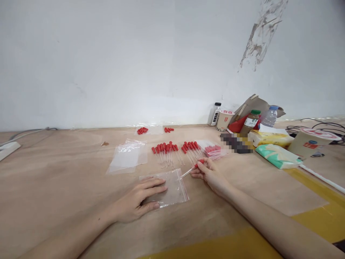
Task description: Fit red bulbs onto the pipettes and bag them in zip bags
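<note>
My left hand (137, 201) lies flat with spread fingers on a clear zip bag (172, 187) with a red seal strip, pressing it to the tabletop. My right hand (208, 172) pinches a glass dropper (192, 169) by its red rubber bulb, the glass tip pointing left toward the bag's open edge. Just beyond the hands lie two groups of red-bulbed droppers (165, 153), the second group (192, 148) to the right. A filled bag of droppers (212, 150) lies beside them.
A stack of empty clear bags (126, 158) lies to the left. Loose red bulbs (142, 130) sit near the wall. Cups, bottles (252, 122), tissue packs (279, 155) and a paper bag crowd the right side. A white power strip (7, 149) is at far left.
</note>
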Motion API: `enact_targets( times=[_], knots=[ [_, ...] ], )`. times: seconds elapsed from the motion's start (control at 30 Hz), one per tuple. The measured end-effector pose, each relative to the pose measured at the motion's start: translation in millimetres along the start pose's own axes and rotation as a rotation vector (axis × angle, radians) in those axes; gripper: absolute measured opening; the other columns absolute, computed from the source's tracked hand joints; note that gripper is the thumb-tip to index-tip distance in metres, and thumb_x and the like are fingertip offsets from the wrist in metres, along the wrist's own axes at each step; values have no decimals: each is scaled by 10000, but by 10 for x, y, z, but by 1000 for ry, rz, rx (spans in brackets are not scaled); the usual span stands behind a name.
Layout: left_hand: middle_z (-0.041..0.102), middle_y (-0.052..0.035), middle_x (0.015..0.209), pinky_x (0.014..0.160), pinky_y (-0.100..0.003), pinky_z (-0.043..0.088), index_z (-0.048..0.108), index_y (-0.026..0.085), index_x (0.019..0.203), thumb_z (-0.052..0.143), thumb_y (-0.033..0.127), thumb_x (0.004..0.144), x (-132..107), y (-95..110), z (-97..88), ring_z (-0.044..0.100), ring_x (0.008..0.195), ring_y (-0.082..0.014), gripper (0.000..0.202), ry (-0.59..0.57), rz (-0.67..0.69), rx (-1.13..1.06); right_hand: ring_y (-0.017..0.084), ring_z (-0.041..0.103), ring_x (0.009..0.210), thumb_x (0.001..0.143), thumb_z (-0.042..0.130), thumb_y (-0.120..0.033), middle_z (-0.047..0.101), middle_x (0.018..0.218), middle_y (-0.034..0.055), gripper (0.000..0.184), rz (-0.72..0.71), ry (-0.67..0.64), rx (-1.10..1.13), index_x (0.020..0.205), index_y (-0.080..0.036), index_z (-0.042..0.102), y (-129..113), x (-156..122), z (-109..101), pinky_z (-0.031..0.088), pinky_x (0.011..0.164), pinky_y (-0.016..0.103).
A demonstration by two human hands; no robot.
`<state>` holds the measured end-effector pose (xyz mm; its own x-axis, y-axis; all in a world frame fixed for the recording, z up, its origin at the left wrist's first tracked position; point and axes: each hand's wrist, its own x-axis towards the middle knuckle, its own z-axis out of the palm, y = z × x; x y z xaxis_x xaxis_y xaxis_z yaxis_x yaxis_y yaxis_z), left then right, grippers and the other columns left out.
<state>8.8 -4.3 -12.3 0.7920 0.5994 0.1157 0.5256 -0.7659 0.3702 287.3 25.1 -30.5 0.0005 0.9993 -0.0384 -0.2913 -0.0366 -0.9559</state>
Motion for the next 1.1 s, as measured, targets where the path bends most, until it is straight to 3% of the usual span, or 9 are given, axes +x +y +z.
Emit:
enact_targets(
  times=[0.23,0.53,0.67,0.73,0.9,1.1],
  knots=[
    [367,-16,1384,1049,-432,264,379,308,1310,443,354,884,4,15,-16,327,1265,-229,433,-14,-6,5,105,588,508,679,645,-385,579,606,-53,352,-83,95,31,849,-219,385,-36,54,-108,473,524,233],
    [372,-22,1381,1045,-435,271,391,304,1303,449,351,881,19,29,-25,339,1258,-228,428,-13,-3,11,114,611,567,695,641,-380,566,667,-51,341,-21,32,14,873,-222,397,5,-12,-41,499,586,269],
    [344,-23,1397,1044,-430,272,354,307,1323,439,352,887,15,33,-25,316,1271,-221,446,-24,-13,10,119,612,654,644,683,-408,579,714,-28,372,24,-101,-40,826,-200,433,-24,-60,-24,489,659,283],
    [324,-20,1407,1042,-430,273,345,316,1326,433,344,891,13,34,-23,303,1277,-221,445,-21,-8,12,109,583,649,626,698,-405,584,721,-13,357,14,-213,-185,793,-180,476,-53,-78,-22,466,638,263],
    [315,-7,1412,1040,-433,268,386,343,1298,423,320,898,19,37,-30,309,1274,-224,403,-26,26,30,69,420,533,634,699,-333,515,633,-25,240,-193,-374,-670,743,-146,595,-107,-102,-3,348,508,210],
    [332,-8,1403,1041,-433,265,376,339,1305,419,299,900,35,49,-44,318,1270,-218,409,-20,58,39,77,421,588,657,682,-261,517,741,0,153,-391,-483,-759,702,-155,583,-92,-125,66,343,528,208]
  ],
)
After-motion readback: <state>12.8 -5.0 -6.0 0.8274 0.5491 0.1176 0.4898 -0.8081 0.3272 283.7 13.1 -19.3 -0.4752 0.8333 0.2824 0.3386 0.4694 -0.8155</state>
